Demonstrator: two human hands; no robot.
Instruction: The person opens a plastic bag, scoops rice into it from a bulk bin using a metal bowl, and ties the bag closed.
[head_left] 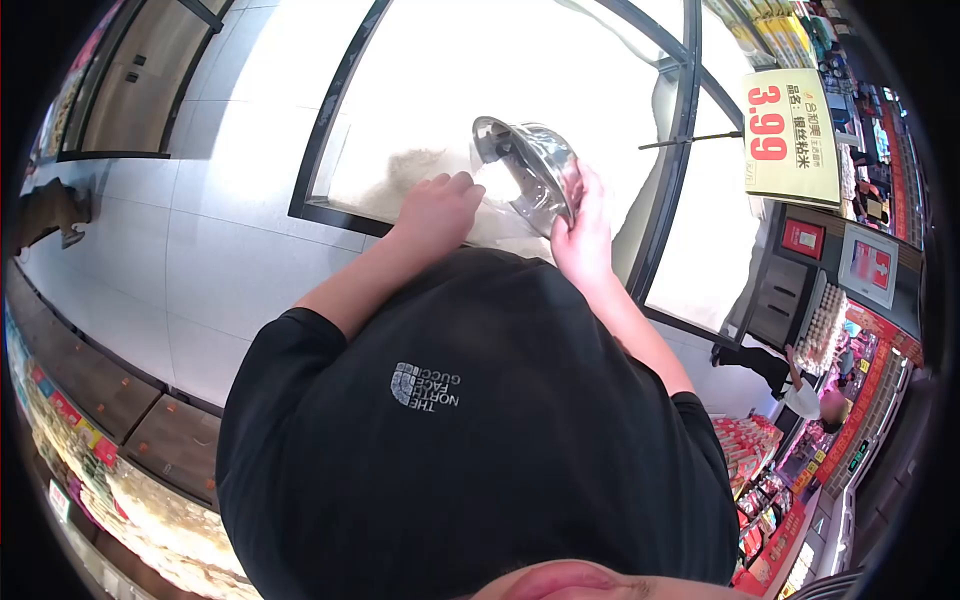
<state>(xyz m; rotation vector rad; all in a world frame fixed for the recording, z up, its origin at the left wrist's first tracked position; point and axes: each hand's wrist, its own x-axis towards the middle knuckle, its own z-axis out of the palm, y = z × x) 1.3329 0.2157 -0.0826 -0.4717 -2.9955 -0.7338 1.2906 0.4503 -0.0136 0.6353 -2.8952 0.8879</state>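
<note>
Head cam, looking down past a black tee (480, 420) at a dark-framed bin (340, 218) in what looks like a shop. The right hand (585, 215) is partly open, wrapped round a shiny metal bowl (548, 165), fingers along the outside and thumb down by the rim. The bowl is tipped right over on its side, above the bin near its front edge, between the left edge and the divider on the right. Its mouth faces the left hand (438, 215), and I reckon that's why the grip is on the outer side: it takes the weight and leaves the opening clear.

The left hand is curled closed, pinching the edge of a clear bag (515, 238) as far as I can make out (lots of glare there). Probably pinched at the edge because thin film would just flop otherwise, and having both hands close puts bag and bowl right up against each other. Can't tell if the white inside the bowl is stuff or reflection.

Price sign (792, 135) is on a rod past the divider, so it's readable and out of the hands' way.
</note>
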